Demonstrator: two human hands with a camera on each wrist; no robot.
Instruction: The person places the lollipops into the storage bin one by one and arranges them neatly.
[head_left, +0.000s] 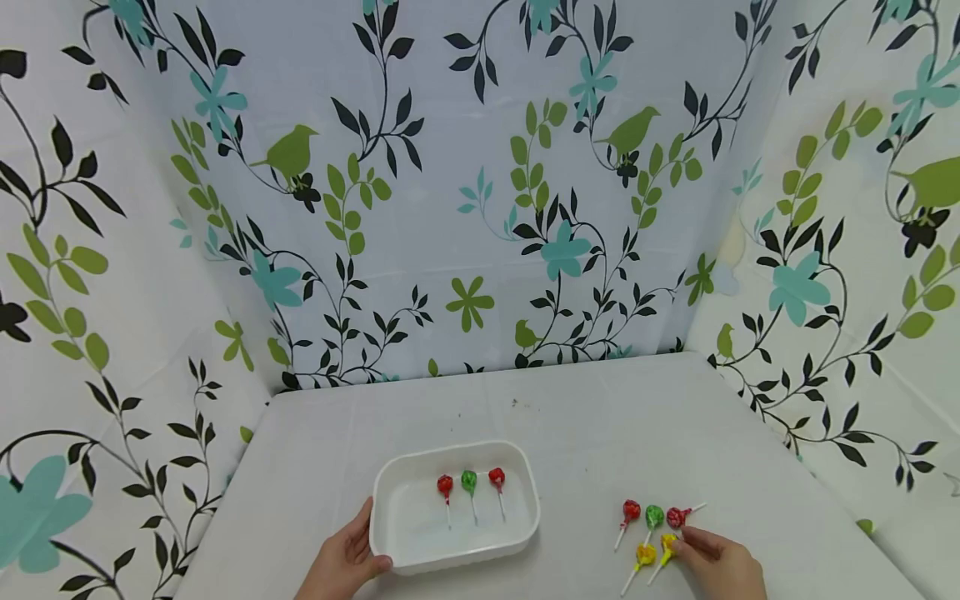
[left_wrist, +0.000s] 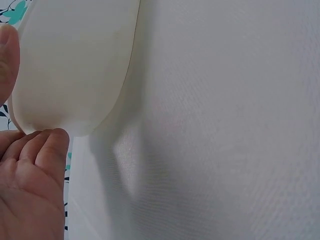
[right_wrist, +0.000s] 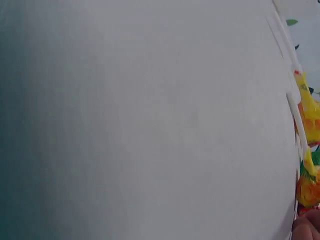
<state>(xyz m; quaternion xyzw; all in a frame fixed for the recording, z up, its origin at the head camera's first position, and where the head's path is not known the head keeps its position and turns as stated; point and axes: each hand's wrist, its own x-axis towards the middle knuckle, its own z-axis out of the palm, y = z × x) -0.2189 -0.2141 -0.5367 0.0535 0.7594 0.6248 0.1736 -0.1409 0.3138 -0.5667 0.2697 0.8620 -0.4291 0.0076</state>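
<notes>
My left hand grips the left end of a white plastic tray, thumb at the near corner and fingers along the outer side. In the left wrist view, the curled fingers press the tray's end. Inside the tray lie a red lollipop, a green lollipop and another red lollipop in a row. On the right, my right hand pinches a yellow lollipop at its wrapped head. Its fingertips are close below a red lollipop whose stick points up right.
Beside the right hand lie a second yellow lollipop, a green lollipop and a red lollipop, sticks toward the lower left. A white cloth covers the table. Patterned curtains surround the back and sides.
</notes>
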